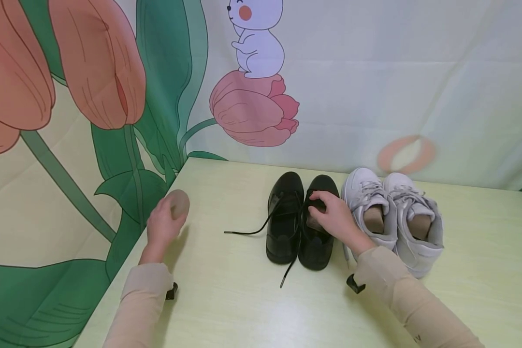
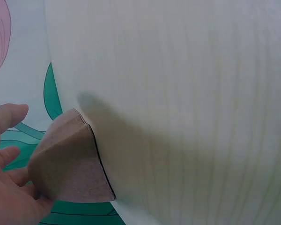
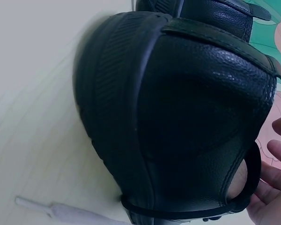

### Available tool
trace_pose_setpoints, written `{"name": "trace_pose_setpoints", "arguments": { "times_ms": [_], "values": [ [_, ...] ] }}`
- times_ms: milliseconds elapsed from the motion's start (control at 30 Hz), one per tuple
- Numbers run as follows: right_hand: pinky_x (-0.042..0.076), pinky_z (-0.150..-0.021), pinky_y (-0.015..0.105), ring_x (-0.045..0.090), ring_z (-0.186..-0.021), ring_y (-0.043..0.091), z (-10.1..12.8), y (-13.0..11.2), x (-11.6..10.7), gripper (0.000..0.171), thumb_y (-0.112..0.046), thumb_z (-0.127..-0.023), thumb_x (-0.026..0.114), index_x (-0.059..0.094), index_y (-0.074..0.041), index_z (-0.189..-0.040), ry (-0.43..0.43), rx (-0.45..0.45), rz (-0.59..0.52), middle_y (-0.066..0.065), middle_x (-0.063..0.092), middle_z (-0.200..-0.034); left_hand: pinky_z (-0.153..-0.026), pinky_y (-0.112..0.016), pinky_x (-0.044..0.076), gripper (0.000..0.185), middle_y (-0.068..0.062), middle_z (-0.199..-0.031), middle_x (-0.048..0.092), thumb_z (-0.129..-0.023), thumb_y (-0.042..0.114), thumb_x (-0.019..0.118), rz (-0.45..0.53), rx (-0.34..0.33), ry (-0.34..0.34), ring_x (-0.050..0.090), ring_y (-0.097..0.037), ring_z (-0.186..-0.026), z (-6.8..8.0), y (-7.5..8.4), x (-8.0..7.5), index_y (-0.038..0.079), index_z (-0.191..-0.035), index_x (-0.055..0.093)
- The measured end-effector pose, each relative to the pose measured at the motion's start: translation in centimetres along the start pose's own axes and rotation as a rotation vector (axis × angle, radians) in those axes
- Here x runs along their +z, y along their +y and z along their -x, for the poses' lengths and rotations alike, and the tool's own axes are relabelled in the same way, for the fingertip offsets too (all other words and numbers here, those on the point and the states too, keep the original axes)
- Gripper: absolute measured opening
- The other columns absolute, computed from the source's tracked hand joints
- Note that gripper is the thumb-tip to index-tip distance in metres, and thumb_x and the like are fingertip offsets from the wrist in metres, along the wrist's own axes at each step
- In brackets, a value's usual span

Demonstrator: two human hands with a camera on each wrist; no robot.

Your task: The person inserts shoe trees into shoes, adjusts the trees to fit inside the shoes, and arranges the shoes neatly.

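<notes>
At the table's left edge, my left hand (image 1: 162, 223) grips a brown, rounded shoe insert (image 2: 68, 164). In the left wrist view, its lower fingers and thumb touch the insert while the upper fingers stand away. A pair of black lace-up shoes sits mid-table: the left black shoe (image 1: 284, 217) and the right black shoe (image 1: 317, 256). My right hand (image 1: 337, 217) is over the right one, fingers bent at its opening. A brown piece (image 1: 315, 223) shows inside that shoe, below the thumb. What the right fingertips pinch, if anything, is hidden.
White sneakers (image 1: 389, 212) stand just right of the black pair, brown inserts (image 1: 374, 218) inside them. A loose black lace (image 1: 248, 233) trails leftward over the pale table (image 1: 226, 299). Behind hangs a cloth backdrop (image 1: 339, 96) printed with tulips and a white animal.
</notes>
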State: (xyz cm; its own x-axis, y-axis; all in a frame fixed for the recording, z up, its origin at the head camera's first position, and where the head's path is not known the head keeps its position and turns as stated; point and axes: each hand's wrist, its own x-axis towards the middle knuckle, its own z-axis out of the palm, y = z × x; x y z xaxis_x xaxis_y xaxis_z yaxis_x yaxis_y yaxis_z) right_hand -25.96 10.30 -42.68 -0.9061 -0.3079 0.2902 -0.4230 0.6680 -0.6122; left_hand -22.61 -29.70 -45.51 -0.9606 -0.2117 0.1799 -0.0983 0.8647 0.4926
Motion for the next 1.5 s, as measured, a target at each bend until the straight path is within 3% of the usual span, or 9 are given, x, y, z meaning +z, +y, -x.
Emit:
{"name": "trace_pose_setpoints", "arguments": {
  "times_ms": [400,967,1500],
  "values": [
    [0.042,-0.088,0.040,0.054,-0.104,0.026,0.0,-0.2,0.0,0.024,-0.016,-0.082,0.059,0.060,-0.005,-0.103,0.014,-0.017,-0.001,0.012,0.059,-0.112,-0.095,-0.054,0.031,0.063,-0.027,-0.129,0.038,-0.081,0.018,0.058,0.084,-0.034,-0.023,0.036,-0.043,-0.118,0.1,-0.9,0.0,-0.005,-0.133,0.030],
    [0.042,-0.088,0.041,0.054,-0.105,0.026,0.0,-0.3,-0.1,0.025,-0.015,-0.082,0.059,0.060,-0.005,-0.104,0.009,-0.004,-0.001,0.012,0.059,-0.112,-0.099,-0.053,0.026,0.067,-0.029,-0.135,0.027,-0.082,0.014,0.058,0.141,-0.078,-0.129,0.027,-0.044,-0.123,0.3,-2.7,0.0,-0.006,-0.135,0.023],
    [0.042,-0.089,0.041,0.054,-0.105,0.026,0.0,0.0,0.0,0.024,-0.015,-0.081,0.059,0.060,-0.005,-0.104,0.013,-0.004,-0.009,0.012,0.059,-0.112,-0.099,-0.052,0.026,0.065,-0.028,-0.136,0.029,-0.081,0.015,0.061,0.153,-0.128,-0.125,0.028,-0.042,-0.123,0.6,-3.3,0.2,-0.005,-0.133,0.028]
  ]
}}
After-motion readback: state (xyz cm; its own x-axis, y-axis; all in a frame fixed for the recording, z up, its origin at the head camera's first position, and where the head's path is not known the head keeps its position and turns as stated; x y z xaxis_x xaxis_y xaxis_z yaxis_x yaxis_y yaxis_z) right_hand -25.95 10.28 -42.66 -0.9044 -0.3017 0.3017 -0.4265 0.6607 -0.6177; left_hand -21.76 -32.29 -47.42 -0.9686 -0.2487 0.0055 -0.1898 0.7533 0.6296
